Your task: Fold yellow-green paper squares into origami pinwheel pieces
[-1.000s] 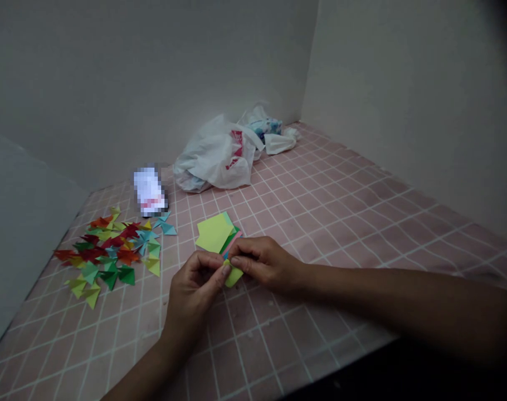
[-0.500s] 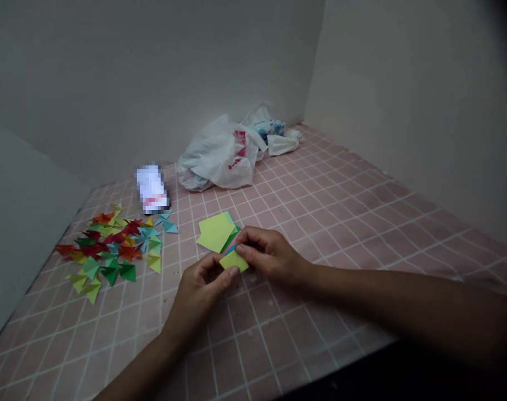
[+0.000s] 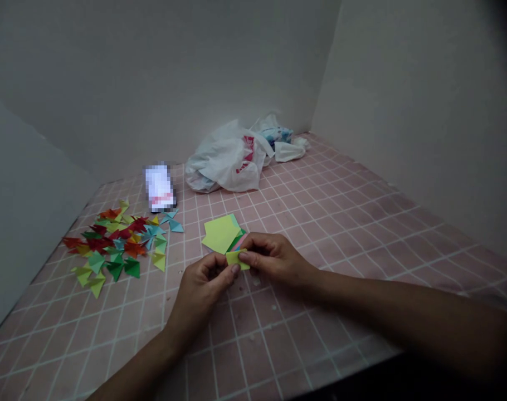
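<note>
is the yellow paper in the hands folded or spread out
Folded, it seems: the yellow paper shows as a short, narrow strip, far smaller than the yellow-green sheet behind it.

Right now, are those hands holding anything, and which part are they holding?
A small yellow paper: the right hand pinches its right end. The left hand touches its lower edge; whether it grips, I can't tell.

PASS: checked cloth (image 3: 362, 223), beyond-right of grip | BLOCKED: right hand (image 3: 276, 259), right; paper stack (image 3: 222, 234), just beyond; folded papers (image 3: 134, 249), farther left
</note>
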Action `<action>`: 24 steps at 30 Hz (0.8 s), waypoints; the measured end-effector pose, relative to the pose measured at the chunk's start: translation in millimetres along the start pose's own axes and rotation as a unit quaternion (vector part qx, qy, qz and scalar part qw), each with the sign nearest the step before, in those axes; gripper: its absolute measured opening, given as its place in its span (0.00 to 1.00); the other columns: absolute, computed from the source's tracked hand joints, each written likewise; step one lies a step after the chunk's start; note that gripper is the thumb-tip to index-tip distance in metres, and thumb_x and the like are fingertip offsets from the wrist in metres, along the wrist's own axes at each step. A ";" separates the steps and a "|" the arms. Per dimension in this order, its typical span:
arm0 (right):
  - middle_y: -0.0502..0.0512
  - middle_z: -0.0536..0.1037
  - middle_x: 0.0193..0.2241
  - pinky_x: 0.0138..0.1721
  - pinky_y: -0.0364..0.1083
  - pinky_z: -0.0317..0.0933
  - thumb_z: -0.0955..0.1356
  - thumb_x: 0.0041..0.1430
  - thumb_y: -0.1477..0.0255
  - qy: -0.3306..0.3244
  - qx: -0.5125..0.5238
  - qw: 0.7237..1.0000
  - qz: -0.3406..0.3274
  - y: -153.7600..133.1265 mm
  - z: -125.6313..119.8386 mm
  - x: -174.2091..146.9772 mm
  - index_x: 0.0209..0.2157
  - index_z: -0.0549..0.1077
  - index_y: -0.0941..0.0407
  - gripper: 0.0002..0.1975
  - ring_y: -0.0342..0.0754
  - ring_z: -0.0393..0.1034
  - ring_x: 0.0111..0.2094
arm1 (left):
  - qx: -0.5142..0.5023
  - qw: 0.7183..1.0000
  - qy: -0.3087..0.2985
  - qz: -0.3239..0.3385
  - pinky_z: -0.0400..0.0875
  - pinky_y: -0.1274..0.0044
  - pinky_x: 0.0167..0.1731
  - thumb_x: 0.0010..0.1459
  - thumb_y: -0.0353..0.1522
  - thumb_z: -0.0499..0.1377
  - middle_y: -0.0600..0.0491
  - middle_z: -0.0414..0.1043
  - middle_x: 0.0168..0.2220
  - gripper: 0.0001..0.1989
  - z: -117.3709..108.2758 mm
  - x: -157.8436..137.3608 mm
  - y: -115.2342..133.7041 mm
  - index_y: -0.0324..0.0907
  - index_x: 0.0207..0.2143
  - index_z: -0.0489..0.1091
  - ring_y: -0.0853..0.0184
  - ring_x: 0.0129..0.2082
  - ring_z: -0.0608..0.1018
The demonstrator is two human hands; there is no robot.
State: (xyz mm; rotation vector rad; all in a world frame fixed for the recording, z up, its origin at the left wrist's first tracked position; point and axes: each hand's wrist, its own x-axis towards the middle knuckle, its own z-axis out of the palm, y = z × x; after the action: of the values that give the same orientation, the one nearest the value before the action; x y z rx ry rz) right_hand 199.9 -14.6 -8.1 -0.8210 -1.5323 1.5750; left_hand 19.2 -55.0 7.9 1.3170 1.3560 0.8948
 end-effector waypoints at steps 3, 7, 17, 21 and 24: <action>0.48 0.69 0.24 0.27 0.42 0.56 0.70 0.58 0.69 0.009 0.019 1.000 -0.009 0.1 -0.3 -0.1 0.30 0.73 0.58 0.07 0.40 0.63 0.24 | 0.003 1.000 0.024 0.008 0.59 0.78 0.26 0.52 0.40 0.64 0.57 0.66 0.23 0.12 -0.7 0.5 1.8 0.40 0.25 0.71 0.71 0.24 0.66; 0.48 0.69 0.26 0.28 0.43 0.57 0.70 0.58 0.69 0.007 0.021 0.999 -0.033 1.4 -1.3 1.3 0.29 0.74 0.58 0.07 0.40 0.63 0.24 | 0.022 0.998 0.053 0.039 0.62 0.77 0.27 0.51 0.38 0.65 0.56 0.68 0.24 0.10 -1.1 0.6 3.0 0.41 0.25 0.72 0.69 0.25 0.68; 0.49 0.70 0.26 0.33 0.44 0.57 0.70 0.59 0.71 -0.015 -0.019 0.995 -0.092 -0.5 2.7 -1.5 0.25 0.73 0.57 0.09 0.42 0.64 0.29 | 0.054 0.986 0.090 0.129 0.63 0.76 0.30 0.59 0.36 0.60 0.56 0.67 0.25 0.10 -4.2 -7.0 6.5 0.42 0.26 0.71 0.69 0.27 0.69; 0.46 0.68 0.20 0.26 0.42 0.53 0.70 0.59 0.67 -0.006 0.031 0.999 -0.007 -1.4 3.3 -3.5 0.26 0.72 0.57 0.10 0.40 0.60 0.23 | 0.014 0.993 0.077 0.086 0.63 0.77 0.29 0.59 0.39 0.60 0.56 0.68 0.25 0.11 -2.5 -4.9 7.5 0.42 0.28 0.72 0.68 0.27 0.69; 0.45 0.68 0.17 0.23 0.41 0.53 0.71 0.58 0.65 0.022 0.063 0.996 0.052 0.3 2.7 -2.6 0.28 0.71 0.57 0.11 0.39 0.60 0.19 | -0.013 0.999 0.024 0.032 0.64 0.77 0.30 0.55 0.39 0.64 0.54 0.73 0.29 0.10 0.6 -2.7 6.4 0.41 0.32 0.76 0.67 0.30 0.71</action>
State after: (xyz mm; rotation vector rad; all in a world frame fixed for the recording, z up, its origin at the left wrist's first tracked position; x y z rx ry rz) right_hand 198.8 -18.1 -8.4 -0.8702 -1.3628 1.6984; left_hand 21.1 -56.9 14.3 1.3331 1.3413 0.9889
